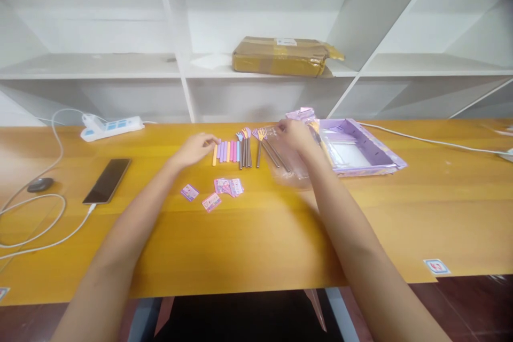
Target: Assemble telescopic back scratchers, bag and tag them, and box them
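Observation:
My left hand point(196, 149) rests at the left end of a row of pastel sticks point(228, 152), its fingers loosely bent and apart, holding nothing I can see. Right of that row lie several back scratchers point(246, 150) with dark rods and colourful hand-shaped heads. Two more dark rods point(276, 155) slant across a clear plastic bag point(294, 171). At the bag's far edge, my right hand point(295, 134) has its fingers closed on the plastic; the fingertips are partly hidden. Several small printed cards point(229, 186) lie nearer to me.
A purple open box point(377, 152) with wrapped contents stands right of my right hand. On the left are a phone point(107, 180) on a cable, a black mouse point(40, 185) and a white power strip point(113, 127). A taped carton point(280, 56) sits on the shelf behind.

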{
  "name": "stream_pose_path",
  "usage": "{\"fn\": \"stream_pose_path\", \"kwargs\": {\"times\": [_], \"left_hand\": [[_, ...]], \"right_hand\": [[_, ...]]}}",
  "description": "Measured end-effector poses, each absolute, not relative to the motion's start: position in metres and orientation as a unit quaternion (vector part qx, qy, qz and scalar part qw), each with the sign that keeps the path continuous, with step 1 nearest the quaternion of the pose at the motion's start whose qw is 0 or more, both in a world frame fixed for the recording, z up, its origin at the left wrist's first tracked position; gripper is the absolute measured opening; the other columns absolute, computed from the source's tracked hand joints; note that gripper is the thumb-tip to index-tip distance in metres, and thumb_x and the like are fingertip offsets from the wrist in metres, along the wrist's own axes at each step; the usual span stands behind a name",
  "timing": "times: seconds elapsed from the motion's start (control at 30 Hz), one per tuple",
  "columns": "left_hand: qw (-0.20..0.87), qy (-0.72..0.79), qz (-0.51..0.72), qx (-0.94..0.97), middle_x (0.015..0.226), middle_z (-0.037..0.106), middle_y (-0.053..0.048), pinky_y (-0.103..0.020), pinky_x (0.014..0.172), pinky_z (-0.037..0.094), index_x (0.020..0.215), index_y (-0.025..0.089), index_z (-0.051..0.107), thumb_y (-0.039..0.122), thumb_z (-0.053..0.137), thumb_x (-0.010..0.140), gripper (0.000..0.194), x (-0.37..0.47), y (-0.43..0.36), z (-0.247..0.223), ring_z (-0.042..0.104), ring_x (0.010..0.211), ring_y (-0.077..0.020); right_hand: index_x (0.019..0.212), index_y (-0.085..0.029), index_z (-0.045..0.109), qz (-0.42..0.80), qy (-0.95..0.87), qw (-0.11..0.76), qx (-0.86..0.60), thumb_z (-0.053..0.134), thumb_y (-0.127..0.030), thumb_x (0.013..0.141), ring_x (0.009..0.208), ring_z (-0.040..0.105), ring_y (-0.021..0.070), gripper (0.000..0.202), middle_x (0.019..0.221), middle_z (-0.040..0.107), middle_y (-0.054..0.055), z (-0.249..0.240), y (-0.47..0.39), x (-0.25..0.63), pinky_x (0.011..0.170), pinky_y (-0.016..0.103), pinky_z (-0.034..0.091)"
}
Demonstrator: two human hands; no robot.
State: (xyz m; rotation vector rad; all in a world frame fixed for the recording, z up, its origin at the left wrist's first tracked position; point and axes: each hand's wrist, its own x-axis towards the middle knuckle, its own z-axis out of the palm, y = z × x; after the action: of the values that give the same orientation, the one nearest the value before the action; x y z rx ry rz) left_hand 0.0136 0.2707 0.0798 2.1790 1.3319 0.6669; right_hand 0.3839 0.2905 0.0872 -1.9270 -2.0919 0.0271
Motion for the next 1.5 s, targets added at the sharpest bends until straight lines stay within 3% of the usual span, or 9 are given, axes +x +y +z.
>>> {"fn": "stream_pose_path", "kwargs": {"times": [0.1, 0.27, 0.43, 0.53, 0.77, 0.97, 1.17, 1.3, 1.5], "left_hand": [[0.199, 0.503, 0.195, 0.818, 0.103, 0.076, -0.011, -0.036, 0.098, 0.053, 0.101, 0.021, 0.081, 0.034, 0.07, 0.096, 0.018, 0.012, 0.283, 0.055, 0.071, 0.101, -0.0262], [0.18, 0.529, 0.125, 0.82, 0.092, 0.075, -0.009, -0.037, 0.088, 0.052, 0.085, 0.023, 0.069, 0.043, 0.07, 0.094, 0.022, 0.018, 0.29, 0.025, 0.07, 0.094, -0.0287], [0.158, 0.583, 0.084, 0.793, 0.091, 0.079, -0.006, -0.033, 0.076, 0.05, 0.096, 0.024, 0.069, 0.03, 0.071, 0.088, 0.011, 0.015, 0.293, 0.016, 0.073, 0.086, -0.0262], [0.142, 0.608, 0.076, 0.777, 0.093, 0.081, -0.007, -0.032, 0.071, 0.049, 0.112, 0.021, 0.073, 0.027, 0.073, 0.084, 0.028, 0.01, 0.293, 0.021, 0.075, 0.084, -0.0265], [0.086, 0.601, 0.111, 0.787, 0.098, 0.081, -0.013, -0.036, 0.078, 0.05, 0.096, 0.019, 0.08, 0.027, 0.067, 0.088, 0.017, -0.006, 0.292, 0.054, 0.074, 0.091, -0.0298], [0.055, 0.572, 0.178, 0.799, 0.109, 0.078, -0.012, -0.038, 0.088, 0.054, 0.104, 0.019, 0.079, 0.028, 0.063, 0.091, 0.022, -0.01, 0.276, 0.097, 0.072, 0.099, -0.028], [0.054, 0.499, 0.272, 0.821, 0.102, 0.076, -0.007, -0.039, 0.087, 0.055, 0.098, 0.021, 0.074, 0.043, 0.064, 0.102, 0.024, 0.006, 0.241, 0.133, 0.071, 0.093, -0.0239], [0.081, 0.481, 0.295, 0.822, 0.107, 0.079, -0.007, -0.04, 0.09, 0.056, 0.105, 0.022, 0.073, 0.042, 0.066, 0.103, 0.021, 0.015, 0.224, 0.144, 0.073, 0.098, -0.0238], [0.08, 0.45, 0.297, 0.838, 0.11, 0.081, -0.006, -0.04, 0.092, 0.057, 0.11, 0.023, 0.072, 0.041, 0.064, 0.104, 0.02, 0.022, 0.21, 0.153, 0.075, 0.099, -0.024]], "right_hand": [[0.115, -0.016, 0.083, 0.038, -0.74, 0.103, -0.663, 0.054, -0.038, 0.11, 0.109, 0.076, 0.0283, 0.037, 0.122, 0.083, 0.019, 0.067, 0.29, 0.359, 0.091, 0.033, 0.052], [0.111, -0.016, 0.084, 0.074, -0.734, 0.029, -0.674, 0.062, -0.047, 0.108, 0.115, 0.077, 0.0321, 0.038, 0.122, 0.082, 0.02, 0.038, 0.296, 0.342, 0.096, 0.036, 0.055], [0.122, -0.014, 0.082, 0.079, -0.715, 0.028, -0.694, 0.064, -0.043, 0.106, 0.119, 0.077, 0.0334, 0.037, 0.128, 0.081, 0.022, 0.031, 0.294, 0.336, 0.102, 0.037, 0.056], [0.119, -0.012, 0.082, 0.09, -0.7, 0.047, -0.707, 0.07, -0.041, 0.101, 0.115, 0.078, 0.0349, 0.036, 0.123, 0.081, 0.024, 0.032, 0.293, 0.333, 0.099, 0.038, 0.057], [0.089, -0.017, 0.076, 0.123, -0.666, 0.181, -0.713, 0.069, -0.04, 0.099, 0.096, 0.077, 0.0285, 0.027, 0.098, 0.082, 0.017, 0.055, 0.292, 0.342, 0.084, 0.032, 0.053], [0.092, -0.02, 0.066, 0.122, -0.643, 0.361, -0.664, 0.055, -0.029, 0.098, 0.087, 0.067, 0.0201, 0.016, 0.091, 0.075, 0.006, 0.095, 0.288, 0.36, 0.079, 0.029, 0.048], [0.086, -0.026, 0.061, 0.343, -0.557, 0.607, -0.452, 0.068, -0.064, 0.091, 0.052, 0.031, 0.0127, 0.039, 0.058, 0.038, -0.007, 0.122, 0.276, 0.364, 0.05, 0.026, 0.024], [0.086, -0.025, 0.063, 0.423, -0.552, 0.627, -0.352, 0.067, -0.079, 0.092, 0.047, 0.023, 0.0101, 0.055, 0.055, 0.033, -0.008, 0.137, 0.258, 0.353, 0.045, 0.027, 0.02], [0.089, -0.026, 0.063, 0.481, -0.575, 0.596, -0.289, 0.068, -0.076, 0.098, 0.046, 0.021, 0.0095, 0.052, 0.056, 0.031, -0.009, 0.151, 0.23, 0.339, 0.044, 0.027, 0.022]]}}
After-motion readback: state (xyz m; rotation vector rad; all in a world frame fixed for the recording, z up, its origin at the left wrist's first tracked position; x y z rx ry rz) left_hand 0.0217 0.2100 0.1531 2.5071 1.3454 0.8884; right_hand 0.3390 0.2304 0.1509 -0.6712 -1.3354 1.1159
